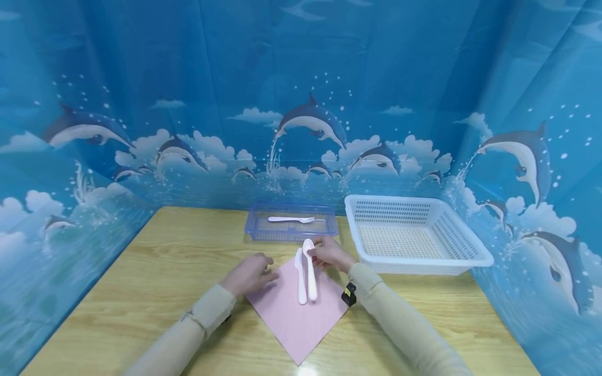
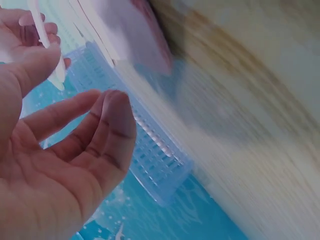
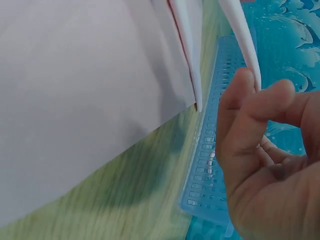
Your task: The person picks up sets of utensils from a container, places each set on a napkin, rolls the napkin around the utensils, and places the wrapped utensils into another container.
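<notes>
Our R hand [image 1: 331, 254] pinched spoon [image 1: 311, 274] by bowl end over pink napkin [image 1: 296, 329], beside knife [image 1: 301, 281]; L hand [image 1: 251, 274] was loosely curved nr napkin's L corner. We had fork [image 1: 289, 219] in blue basket [image 1: 277, 237] behind, white basket [image 1: 414, 265] to R, on counter [image 1: 141, 292].

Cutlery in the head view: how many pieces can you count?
3: a knife on the napkin, a spoon in the right hand above it, and a fork in the blue basket.
</notes>
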`<state>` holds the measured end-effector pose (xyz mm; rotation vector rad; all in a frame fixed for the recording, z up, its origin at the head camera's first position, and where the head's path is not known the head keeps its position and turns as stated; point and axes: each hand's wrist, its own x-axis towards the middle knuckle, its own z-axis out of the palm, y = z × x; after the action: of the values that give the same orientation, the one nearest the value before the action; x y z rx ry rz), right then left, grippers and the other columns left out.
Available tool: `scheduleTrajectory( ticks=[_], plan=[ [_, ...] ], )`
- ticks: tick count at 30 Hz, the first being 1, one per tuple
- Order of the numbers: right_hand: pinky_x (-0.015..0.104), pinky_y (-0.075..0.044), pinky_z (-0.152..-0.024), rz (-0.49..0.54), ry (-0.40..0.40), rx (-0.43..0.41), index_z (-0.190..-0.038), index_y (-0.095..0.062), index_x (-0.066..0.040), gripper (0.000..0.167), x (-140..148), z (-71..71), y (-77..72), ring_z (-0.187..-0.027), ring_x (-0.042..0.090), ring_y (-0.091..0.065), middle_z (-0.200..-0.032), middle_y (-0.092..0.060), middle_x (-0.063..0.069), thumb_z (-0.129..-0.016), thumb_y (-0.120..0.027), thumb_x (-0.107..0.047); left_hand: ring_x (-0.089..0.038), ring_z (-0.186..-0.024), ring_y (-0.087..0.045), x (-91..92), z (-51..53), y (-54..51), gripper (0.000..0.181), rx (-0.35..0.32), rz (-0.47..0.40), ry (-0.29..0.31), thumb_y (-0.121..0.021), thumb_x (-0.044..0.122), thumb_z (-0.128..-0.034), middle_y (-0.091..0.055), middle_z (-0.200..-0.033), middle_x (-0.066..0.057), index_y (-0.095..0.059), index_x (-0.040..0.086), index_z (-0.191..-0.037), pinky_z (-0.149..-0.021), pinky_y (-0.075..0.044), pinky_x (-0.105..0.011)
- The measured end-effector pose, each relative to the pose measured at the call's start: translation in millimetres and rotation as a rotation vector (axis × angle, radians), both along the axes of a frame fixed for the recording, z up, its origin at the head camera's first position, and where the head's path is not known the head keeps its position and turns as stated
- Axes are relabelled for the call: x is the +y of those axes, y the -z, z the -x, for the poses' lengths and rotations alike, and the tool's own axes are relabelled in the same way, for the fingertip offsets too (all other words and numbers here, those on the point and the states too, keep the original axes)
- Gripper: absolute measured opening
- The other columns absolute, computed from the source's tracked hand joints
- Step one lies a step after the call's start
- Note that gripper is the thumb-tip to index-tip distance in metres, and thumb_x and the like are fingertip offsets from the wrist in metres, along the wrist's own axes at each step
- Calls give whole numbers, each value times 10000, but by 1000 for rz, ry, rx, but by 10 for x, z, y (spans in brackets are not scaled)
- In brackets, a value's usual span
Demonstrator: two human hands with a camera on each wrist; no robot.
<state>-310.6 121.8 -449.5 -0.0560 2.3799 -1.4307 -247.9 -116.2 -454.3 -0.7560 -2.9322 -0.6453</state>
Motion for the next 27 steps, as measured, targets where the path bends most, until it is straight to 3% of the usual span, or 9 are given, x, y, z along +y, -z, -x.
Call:
scheduleTrajectory(
  ticks=[8,12,19,27],
  plan=[
    [224,-467,-449,-5,-7,-9,-1108,-584,18,207,8,17,30,-578,152,-606,-713,-640,87,-913,-604,-50,-92,-661,-466,32,-130,50,295,-76,57,90,-761,317,-837,-577,-784,-13,-692,50,-943,-558,-429,-217],
    [216,-455,-434,-11,-9,-14,-1100,-585,26,208,14,34,47,-536,134,-570,-698,-631,85,-907,-620,-44,-99,-657,-464,40,-174,71,337,-78,94,114,-797,381,-788,-558,-800,-17,-669,79,-867,-564,-430,-227],
    [199,-433,-412,-47,-14,-30,-1077,-548,10,198,11,72,111,-483,103,-532,-666,-615,63,-910,-635,-49,-116,-691,-468,44,-233,76,434,-119,126,104,-854,413,-698,-518,-843,-8,-676,65,-887,-594,-444,-244],
    [175,-391,-378,-64,-1,-18,-954,-549,0,118,1,83,176,-460,88,-519,-622,-602,52,-900,-647,-40,-119,-707,-466,41,-240,82,445,-116,137,102,-860,418,-686,-506,-853,-5,-679,69,-894,-608,-448,-248]
  ],
)
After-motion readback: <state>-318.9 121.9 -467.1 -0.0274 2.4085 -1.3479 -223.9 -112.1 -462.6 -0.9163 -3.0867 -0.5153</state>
